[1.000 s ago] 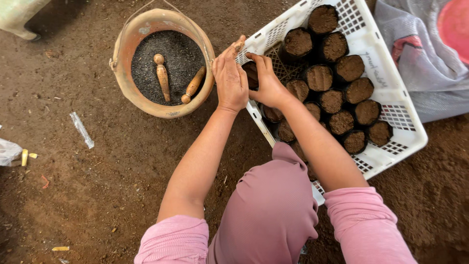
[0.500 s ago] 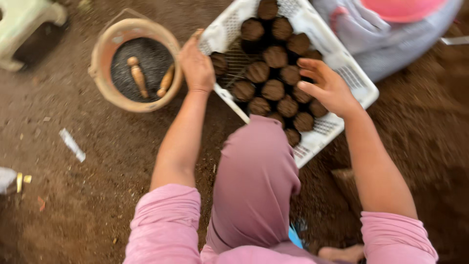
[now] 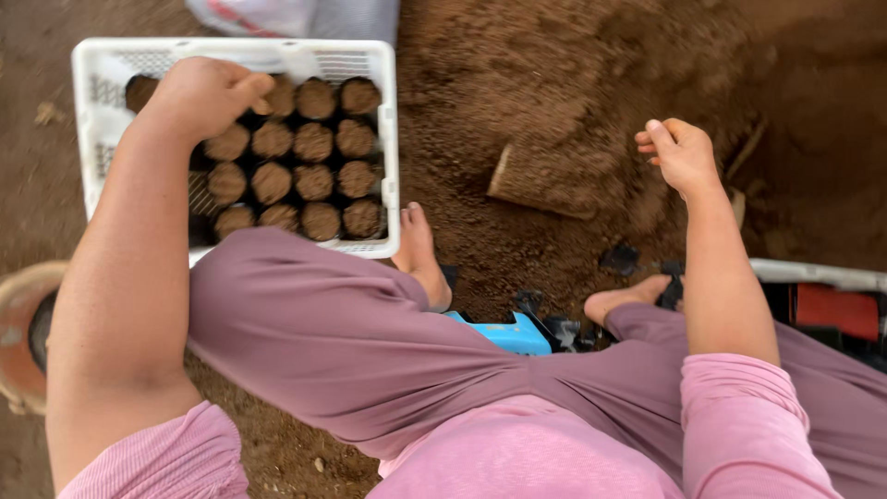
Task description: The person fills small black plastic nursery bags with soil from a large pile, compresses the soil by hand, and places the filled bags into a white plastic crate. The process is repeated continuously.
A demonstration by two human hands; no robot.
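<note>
A white plastic crate (image 3: 388,139) at the upper left holds several round black pots filled with soil (image 3: 314,180). My left hand (image 3: 199,92) rests on the pots at the crate's far left, fingers curled down; its palm is hidden, so I cannot tell whether it grips a pot. My right hand (image 3: 684,152) hovers far to the right over the loose brown soil heap (image 3: 554,83), fingers loosely apart with nothing in them. My legs in mauve trousers cross the lower view.
A flat soil-covered board (image 3: 536,176) lies in the heap. A blue object (image 3: 504,333) sits between my bare feet. An orange bucket (image 3: 18,342) shows at the left edge, a red and black thing (image 3: 832,310) at the right, a bag (image 3: 296,14) behind the crate.
The view has swung right. My right hand left the crate and moved out over the soil heap. My left hand stays on the pots.
</note>
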